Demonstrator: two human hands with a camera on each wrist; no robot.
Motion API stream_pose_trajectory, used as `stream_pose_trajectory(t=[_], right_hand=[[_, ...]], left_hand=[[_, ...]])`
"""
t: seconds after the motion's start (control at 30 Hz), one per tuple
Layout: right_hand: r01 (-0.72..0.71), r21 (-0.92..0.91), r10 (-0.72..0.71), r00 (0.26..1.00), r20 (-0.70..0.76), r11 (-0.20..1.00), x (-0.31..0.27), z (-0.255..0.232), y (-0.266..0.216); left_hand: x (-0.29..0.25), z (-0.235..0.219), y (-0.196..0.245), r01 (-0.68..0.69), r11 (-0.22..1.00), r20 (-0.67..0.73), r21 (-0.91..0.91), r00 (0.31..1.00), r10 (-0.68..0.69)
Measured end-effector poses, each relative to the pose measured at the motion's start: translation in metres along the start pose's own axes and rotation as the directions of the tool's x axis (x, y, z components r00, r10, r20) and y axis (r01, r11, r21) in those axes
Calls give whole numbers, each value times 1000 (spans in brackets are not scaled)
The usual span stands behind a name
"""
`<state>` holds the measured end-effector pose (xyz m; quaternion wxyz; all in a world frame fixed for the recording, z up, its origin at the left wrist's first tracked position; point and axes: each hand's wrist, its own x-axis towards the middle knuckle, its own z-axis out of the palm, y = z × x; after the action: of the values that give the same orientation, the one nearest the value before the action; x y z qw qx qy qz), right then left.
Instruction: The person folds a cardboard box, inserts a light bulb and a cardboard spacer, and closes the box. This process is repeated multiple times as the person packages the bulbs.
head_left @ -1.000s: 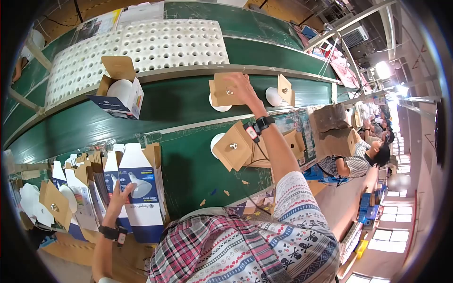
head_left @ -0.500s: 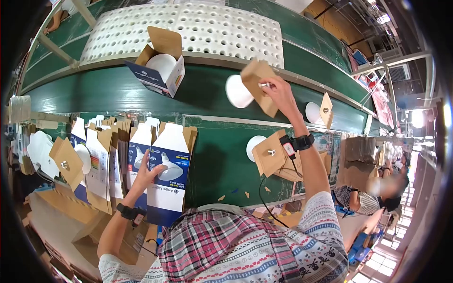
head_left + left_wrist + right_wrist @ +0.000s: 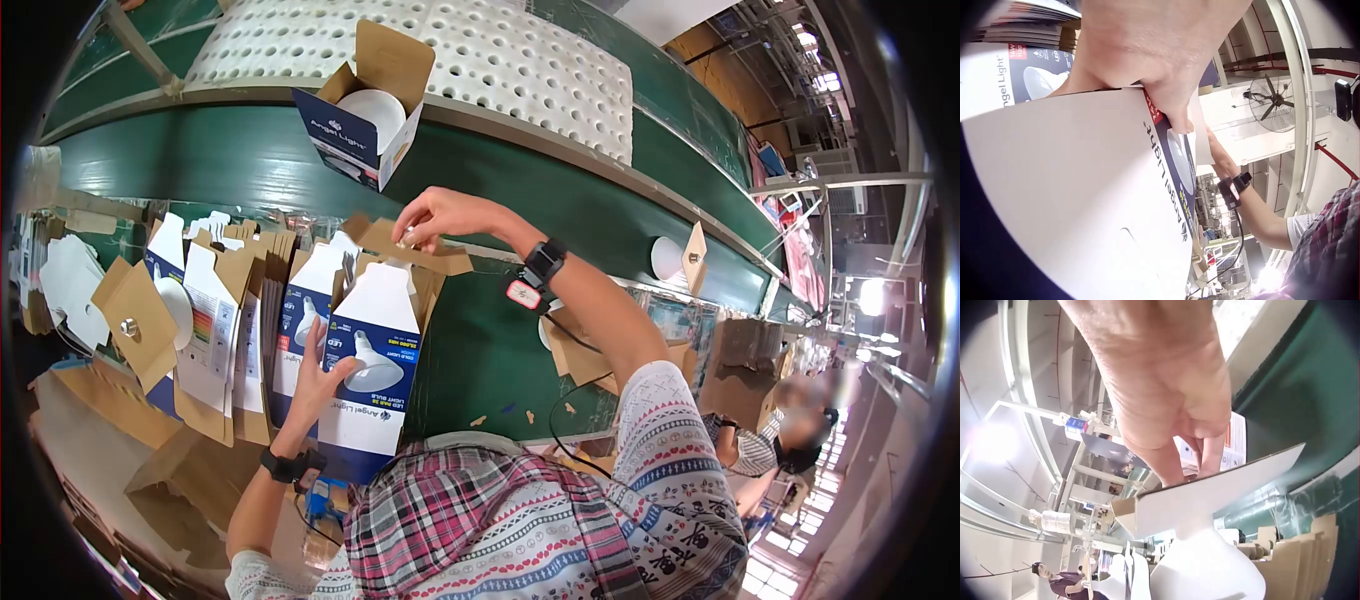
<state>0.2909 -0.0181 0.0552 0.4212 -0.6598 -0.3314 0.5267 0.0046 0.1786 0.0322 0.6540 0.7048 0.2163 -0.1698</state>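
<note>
A worker's right hand (image 3: 445, 215), thumb and fingertips pinched on the metal base (image 3: 407, 236) of a bulb, hangs over the top end of a blue-and-white carton (image 3: 365, 430) at the centre of the frame. The bulb lies directly beneath that grip, base up towards the fingers through a brown card collar (image 3: 448, 260); its long axis appears to run down and away from them, towards the carton's top. The rest of it is hidden from the head view, and the pale flared shape under the collar in the right wrist view may be bulb or carton flap. The right hand is the nearer to it; the left hand (image 3: 320, 382), lower, grips the carton between thumb and fingers, thumb across the printed face. What that carton contains cannot be seen. Upper centre, an open carton (image 3: 400, 145) on the green belt (image 3: 200, 150) holds a bulb, its round white face (image 3: 372, 112) showing between raised flaps. A row of packed cartons (image 3: 210, 340) stands at left, beside a collared bulb (image 3: 175, 312), while another bulb (image 3: 667, 258) sits at right of the frame, its collar upright beside its white face.
</note>
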Motion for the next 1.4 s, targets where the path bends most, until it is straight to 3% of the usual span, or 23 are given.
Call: stream_pose_trajectory(t=[0.07, 0.17, 0.43, 0.6, 0.83, 0.93, 0.97, 1.0, 1.1, 1.23, 1.3, 1.33, 1.4], right_hand=[[-8, 34, 4, 992, 129, 999, 15, 7, 0], [1, 12, -4, 982, 189, 1000, 32, 13, 1], [-127, 277, 68, 975, 212, 952, 46, 10, 47], [-89, 94, 70, 980, 188, 992, 52, 35, 22], [-55, -96, 77, 967, 244, 994, 48, 32, -11], [-44, -69, 61, 959, 276, 997, 59, 49, 19], [42, -22, -35, 965, 260, 999, 68, 55, 40], [38, -27, -30, 965, 261, 999, 68, 53, 39], [-16, 87, -7, 968, 252, 996, 64, 69, 58], [-13, 108, -10, 977, 213, 994, 54, 72, 54], [68, 84, -82, 981, 174, 994, 56, 84, 76], [191, -96, -180, 977, 115, 977, 58, 89, 93], [24, -264, -3, 997, 81, 964, 56, 95, 113]], left_hand=[[-1, -1, -1, -5, 1000, -1, -13, 1000, 5], [-2, -4, -5, -31, 999, 4, -35, 1000, 31], [-3, -3, -1, 0, 998, 94, -69, 996, 6], [-6, -5, -11, 0, 1000, 75, -19, 997, 2], [-9, -7, -8, -6, 1000, 62, -23, 998, 8], [-7, -8, -10, -22, 1000, 55, -7, 998, 23], [-5, -8, -16, -51, 998, 50, 33, 998, 49], [-4, -6, -13, -74, 995, 42, 73, 997, 71], [-8, -7, 2, 56, 996, 103, -71, 994, -48], [-5, -7, -6, -14, 1000, 66, -9, 998, 15], [-6, -6, -2, 12, 999, 70, -33, 997, -9], [-6, -6, -6, 28, 999, 73, -31, 997, -26], [-6, -4, 1, 36, 998, 73, -44, 997, -33]])
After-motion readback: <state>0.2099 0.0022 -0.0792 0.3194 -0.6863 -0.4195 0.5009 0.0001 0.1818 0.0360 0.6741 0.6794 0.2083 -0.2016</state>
